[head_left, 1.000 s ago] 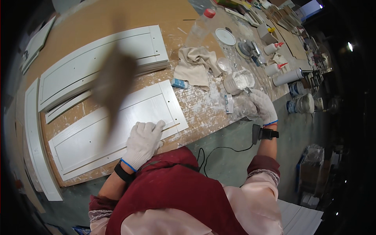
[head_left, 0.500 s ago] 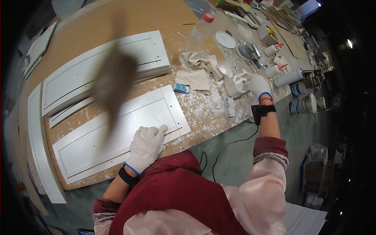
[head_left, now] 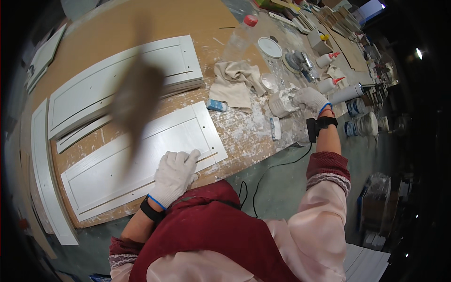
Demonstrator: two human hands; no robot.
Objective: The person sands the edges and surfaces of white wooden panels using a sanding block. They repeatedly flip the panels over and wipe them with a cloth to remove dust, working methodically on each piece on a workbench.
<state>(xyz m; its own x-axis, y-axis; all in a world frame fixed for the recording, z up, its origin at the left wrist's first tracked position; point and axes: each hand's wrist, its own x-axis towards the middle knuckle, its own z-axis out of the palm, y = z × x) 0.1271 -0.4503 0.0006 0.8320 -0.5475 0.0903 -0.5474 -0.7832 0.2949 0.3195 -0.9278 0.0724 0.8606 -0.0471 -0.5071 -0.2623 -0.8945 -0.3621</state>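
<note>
My left hand (head_left: 174, 175), in a white knit glove, rests on the near edge of a white panel door (head_left: 141, 164), fingers lying loosely on the surface and the index finger stretched out by a thin groove. Nothing shows in it. Off to the right, my right hand (head_left: 311, 99), gloved too, is at the mouth of a white tub (head_left: 282, 104) smeared with white paste. Its fingers are closed at the rim; what they hold, if anything, is hidden.
Stacked white panels (head_left: 127, 80) lie behind the door. Beyond it are a crumpled beige cloth (head_left: 236, 82), a small blue box (head_left: 216, 105) and a red-capped clear bottle (head_left: 239, 40). A sander (head_left: 296, 61) and glue bottles (head_left: 325, 59) stand farther right. A dark blur covers part of the panels.
My right hand has shifted slightly at the tub, its wrist swinging right and turning. The left hand has stayed nearly in place on the door.
</note>
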